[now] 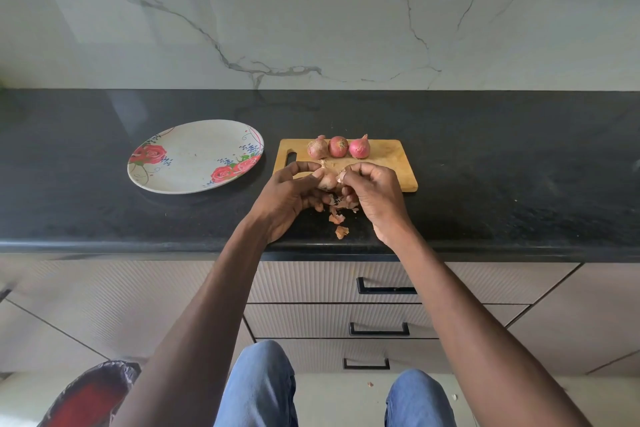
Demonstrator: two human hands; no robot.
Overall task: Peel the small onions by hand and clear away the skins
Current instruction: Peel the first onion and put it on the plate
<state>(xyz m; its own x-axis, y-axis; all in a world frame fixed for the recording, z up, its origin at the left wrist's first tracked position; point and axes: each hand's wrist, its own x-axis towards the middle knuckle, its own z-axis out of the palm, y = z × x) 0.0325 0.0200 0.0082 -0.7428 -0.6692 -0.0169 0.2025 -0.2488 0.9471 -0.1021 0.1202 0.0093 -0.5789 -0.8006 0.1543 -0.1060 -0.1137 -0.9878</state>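
Both hands peeling one onion (pixel 327 180) over the table's (pixel 485 166) near edge.
Left hand (pixel 289 199) cups it, fingers curled; right hand (pixel 372 196) pinches skin — three onions (pixel 338 146) wait on the board (pixel 388 158), skins (pixel 337 218) below.

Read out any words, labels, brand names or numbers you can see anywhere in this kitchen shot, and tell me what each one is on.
None: no readable text appears anywhere in the view.
The round white plate with red roses carries only a floral pattern, no lettering.
The pale wooden cutting board shows no mark or brand.
The dark bag with a red patch on the floor shows no legible print.
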